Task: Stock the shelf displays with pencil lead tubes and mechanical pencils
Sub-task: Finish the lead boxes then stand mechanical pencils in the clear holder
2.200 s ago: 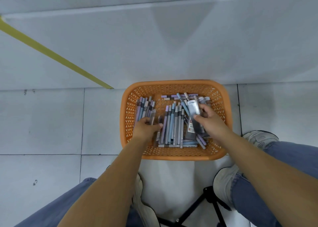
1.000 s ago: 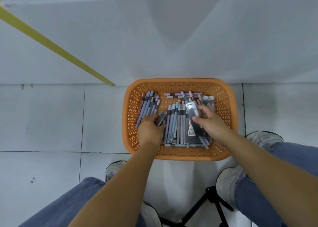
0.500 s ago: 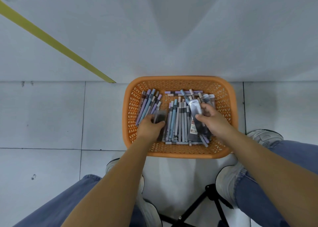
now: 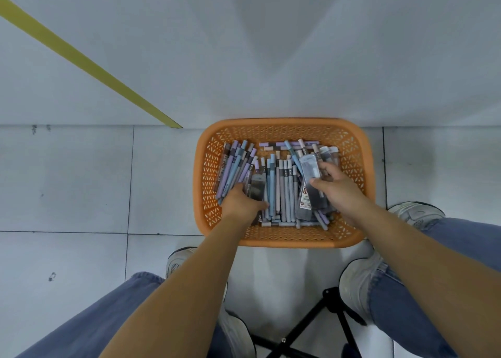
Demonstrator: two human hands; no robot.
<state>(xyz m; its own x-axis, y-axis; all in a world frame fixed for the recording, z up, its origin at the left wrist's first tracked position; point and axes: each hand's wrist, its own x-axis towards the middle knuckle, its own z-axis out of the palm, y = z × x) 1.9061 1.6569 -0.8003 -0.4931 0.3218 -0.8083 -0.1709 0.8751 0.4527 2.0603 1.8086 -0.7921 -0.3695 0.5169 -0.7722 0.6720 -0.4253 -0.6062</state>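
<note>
Orange basket [image 4: 282, 238] on the tiled floor [image 4: 67, 181], at 12 o'clock from the person's feet; it stands against a pale wall base, no shelf display in view; stock is all in the basket, so judged an early gathering step.

Mechanical pencils [image 4: 282, 192], pastel blue, lilac and grey, lie mostly lengthwise in the basket centre; a second bundle [image 4: 233, 165] leans toward 11 o'clock; a few lie crosswise at the 12 o'clock wall.

Right hand [image 4: 339, 192] at 3 o'clock in the basket, closed on a small stack of flat dark lead tubes [image 4: 310, 178], thumb on top, fingers behind; more tube packs lie under it.

Left hand [image 4: 240, 204] at 8 o'clock, fingers curled round one dark lead tube [image 4: 257, 188], its top end pointing to 12 o'clock; hold looks light.

Doing the step well (judgement): sort by type before rising; gather tubes flat, all faces the same way, so they slot into a display without re-turning; pass the left tube onto the right stack, square the edges, then lift clear of the pencils so none drag out; avoid squeezing the stack at one end, it may fan.

Writing: a white label with a red mark and a barcode-like patch on the right stack [image 4: 305, 195]; characters too small to read; pencil barrels carry dark print, unreadable; no brand legible.
</note>
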